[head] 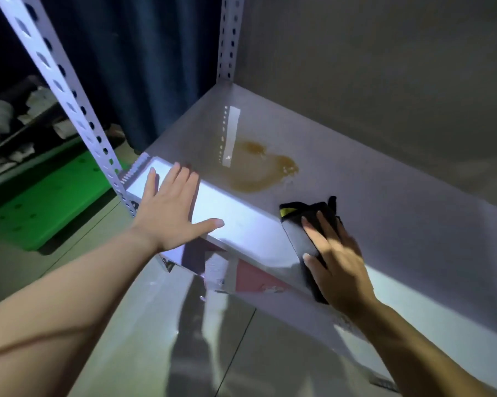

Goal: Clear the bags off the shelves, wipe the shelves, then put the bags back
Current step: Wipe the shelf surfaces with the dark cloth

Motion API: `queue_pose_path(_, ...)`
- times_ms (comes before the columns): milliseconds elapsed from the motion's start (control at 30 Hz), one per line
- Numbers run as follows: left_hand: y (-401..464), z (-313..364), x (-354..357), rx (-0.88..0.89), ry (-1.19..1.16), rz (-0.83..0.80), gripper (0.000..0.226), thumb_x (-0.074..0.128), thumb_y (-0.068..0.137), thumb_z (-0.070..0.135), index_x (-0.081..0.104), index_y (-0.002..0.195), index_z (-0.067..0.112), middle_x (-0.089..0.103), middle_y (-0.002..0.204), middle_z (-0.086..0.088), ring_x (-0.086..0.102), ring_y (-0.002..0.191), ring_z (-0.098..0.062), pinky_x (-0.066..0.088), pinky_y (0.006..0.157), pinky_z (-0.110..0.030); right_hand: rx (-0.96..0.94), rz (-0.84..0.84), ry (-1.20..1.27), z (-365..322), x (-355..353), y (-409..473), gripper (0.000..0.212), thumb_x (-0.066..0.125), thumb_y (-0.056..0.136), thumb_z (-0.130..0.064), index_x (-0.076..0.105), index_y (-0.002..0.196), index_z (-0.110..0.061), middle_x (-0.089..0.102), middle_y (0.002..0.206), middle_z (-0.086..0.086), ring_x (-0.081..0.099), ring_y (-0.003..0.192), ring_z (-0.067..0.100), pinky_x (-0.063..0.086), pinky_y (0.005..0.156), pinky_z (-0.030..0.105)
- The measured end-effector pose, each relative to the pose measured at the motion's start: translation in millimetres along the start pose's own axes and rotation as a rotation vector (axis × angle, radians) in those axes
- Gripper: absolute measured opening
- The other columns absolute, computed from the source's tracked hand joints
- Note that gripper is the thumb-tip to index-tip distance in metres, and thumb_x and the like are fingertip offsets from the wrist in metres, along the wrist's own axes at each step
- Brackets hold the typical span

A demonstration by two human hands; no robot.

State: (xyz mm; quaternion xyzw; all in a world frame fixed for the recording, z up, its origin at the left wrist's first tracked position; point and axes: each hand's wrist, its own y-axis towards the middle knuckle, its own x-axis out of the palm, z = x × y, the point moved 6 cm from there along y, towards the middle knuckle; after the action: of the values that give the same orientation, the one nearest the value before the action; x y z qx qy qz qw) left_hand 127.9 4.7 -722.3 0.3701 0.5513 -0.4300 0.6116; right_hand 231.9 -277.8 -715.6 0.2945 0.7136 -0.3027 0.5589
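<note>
Shelf [356, 196] mid-frame, brown stain [258, 170] at centre. Left hand [170, 207] flat, fingers spread, on front edge. Right hand [336, 259] pressing black cloth [307, 222].

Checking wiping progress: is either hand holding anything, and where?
Right hand presses flat on the black cloth, over its near end. Left hand lies open on the shelf edge.

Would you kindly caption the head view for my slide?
Left hand flat on the shelf edge, right hand pressing a dark cloth near a brown stain.
</note>
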Motion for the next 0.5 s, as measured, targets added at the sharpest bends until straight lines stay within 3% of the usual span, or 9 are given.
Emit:
queue_pose_path(100, 1, -14, 5, -0.044, -0.021, -0.025, 0.124, 0.006, 0.063, 0.096, 0.013, 0.151, 0.008, 0.011, 0.160, -0.008, 0.002, 0.148, -0.024, -0.001, 0.118, -0.051, 0.255, 0.148, -0.007, -19, 10, 6, 0.065, 0.034, 0.082, -0.041, 0.032, 0.146, -0.033, 0.024, 0.157, 0.002, 0.018, 0.144, 0.031, 0.028, 0.109, 0.053)
queue_pose_path(233, 1, -13, 6, -0.025, -0.025, -0.048, 0.127, 0.002, 0.061, 0.093, 0.013, 0.151, 0.004, 0.012, 0.159, -0.012, 0.006, 0.148, -0.026, 0.000, 0.118, -0.050, 0.514, 0.206, -0.011, -79, 17, 37, 0.058, 0.038, 0.079, -0.031, 0.055, 0.133, -0.019, 0.051, 0.139, 0.017, 0.047, 0.123, 0.048, 0.044, 0.090, 0.061)
queue_pose_path(367, 3, -15, 7, 0.035, -0.083, -0.031, 0.128, 0.023, 0.062, 0.094, 0.035, 0.141, -0.007, 0.037, 0.148, -0.022, 0.030, 0.140, -0.035, 0.013, 0.114, -0.055, 0.300, 0.073, -0.097, -145, 28, 65, 0.061, 0.028, 0.083, -0.030, 0.044, 0.141, -0.017, 0.042, 0.146, 0.016, 0.044, 0.127, 0.042, 0.042, 0.094, 0.060)
queue_pose_path(500, 20, -28, -2, 0.075, -0.136, -0.034, 0.131, 0.040, 0.052, 0.094, 0.032, 0.142, -0.001, 0.035, 0.148, -0.018, 0.028, 0.139, -0.032, 0.008, 0.115, -0.050, 0.127, 0.091, -0.019, -142, 26, 57, 0.056, 0.026, 0.089, -0.041, 0.039, 0.143, -0.027, 0.024, 0.157, 0.004, 0.026, 0.141, 0.029, 0.034, 0.106, 0.049)
